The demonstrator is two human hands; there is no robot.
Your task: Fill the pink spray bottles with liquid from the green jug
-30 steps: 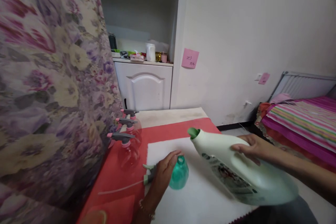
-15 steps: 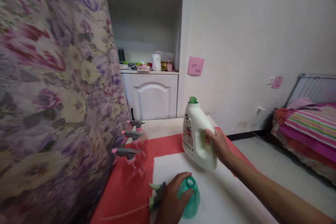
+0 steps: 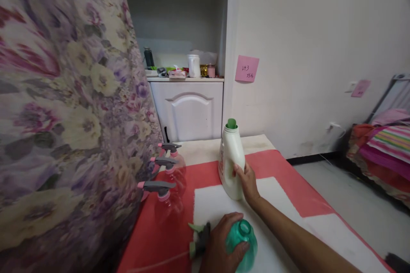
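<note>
While fingers (image 3: 238, 170) on jug (image 3: 233, 145) — room to table edge (image 3: 320, 200)

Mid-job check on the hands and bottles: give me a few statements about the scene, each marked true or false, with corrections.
1. The right hand holds the jug. True.
2. The left hand grips the green bottle. True.
3. The green bottle is closed. False: its mouth is open, and a detached sprayer is beside the left hand.
4. Three clear spray bottles stand left of the jug. True.
5. The jug lies on its side. False: it is upright, or nearly so.
</note>
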